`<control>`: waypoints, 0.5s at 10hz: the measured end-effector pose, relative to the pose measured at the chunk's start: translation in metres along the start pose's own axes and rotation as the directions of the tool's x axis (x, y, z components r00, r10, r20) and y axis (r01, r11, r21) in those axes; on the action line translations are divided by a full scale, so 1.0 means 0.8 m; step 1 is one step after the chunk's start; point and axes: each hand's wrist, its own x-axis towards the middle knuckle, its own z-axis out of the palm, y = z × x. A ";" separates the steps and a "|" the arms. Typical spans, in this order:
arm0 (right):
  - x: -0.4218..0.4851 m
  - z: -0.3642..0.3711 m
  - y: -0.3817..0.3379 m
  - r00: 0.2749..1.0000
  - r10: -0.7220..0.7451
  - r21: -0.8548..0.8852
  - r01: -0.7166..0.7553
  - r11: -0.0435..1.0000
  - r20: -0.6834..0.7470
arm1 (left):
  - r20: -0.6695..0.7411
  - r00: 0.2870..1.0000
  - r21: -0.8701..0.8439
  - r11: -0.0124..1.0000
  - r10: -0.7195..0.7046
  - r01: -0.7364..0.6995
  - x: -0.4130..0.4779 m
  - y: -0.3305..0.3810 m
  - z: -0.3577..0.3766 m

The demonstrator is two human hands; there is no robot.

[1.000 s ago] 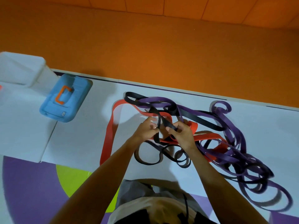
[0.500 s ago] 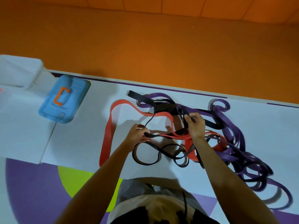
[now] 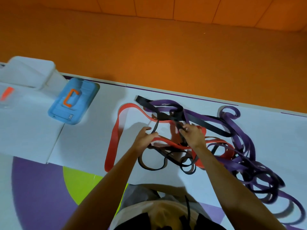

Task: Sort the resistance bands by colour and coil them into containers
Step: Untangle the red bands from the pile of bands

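A tangle of resistance bands lies on the white floor mat in front of me. A red band (image 3: 114, 135) loops out to the left, purple bands (image 3: 245, 156) spread to the right, and black bands (image 3: 207, 124) cross the middle. My left hand (image 3: 144, 138) pinches a thin black band (image 3: 156, 126) that rises from its fingers. My right hand (image 3: 193, 135) grips a wider black band just right of it, lifted above the red band. More thin black loops (image 3: 149, 165) lie below my hands.
A blue container lid with an orange handle (image 3: 73, 102) lies at the left on the mat. A clear plastic container (image 3: 28, 72) stands beyond it, another clear container edge (image 3: 6, 97) at the far left. An orange wall pad runs along the back.
My right hand has come back left and down from the tangle's middle toward my left hand, pulling black band with it. My left hand stays on the thin black band.
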 end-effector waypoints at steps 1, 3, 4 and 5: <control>0.008 -0.006 -0.004 0.984 0.110 0.088 -0.098 0.991 -0.141 | -0.254 0.961 0.218 0.974 0.110 -0.054 -0.004 0.008 0.006; 0.012 0.001 -0.029 0.943 0.024 -0.140 -0.074 0.987 -0.331 | -0.242 0.891 0.527 0.823 0.385 -0.213 -0.013 -0.012 0.002; 0.011 0.009 -0.045 0.977 -0.036 -0.146 0.005 0.989 -0.211 | -0.161 0.833 0.633 0.703 0.529 -0.325 -0.015 -0.017 -0.002; 0.006 0.020 -0.055 0.991 -0.091 -0.151 0.075 0.986 -0.101 | -0.149 0.799 0.678 0.649 0.582 -0.346 -0.013 -0.024 -0.005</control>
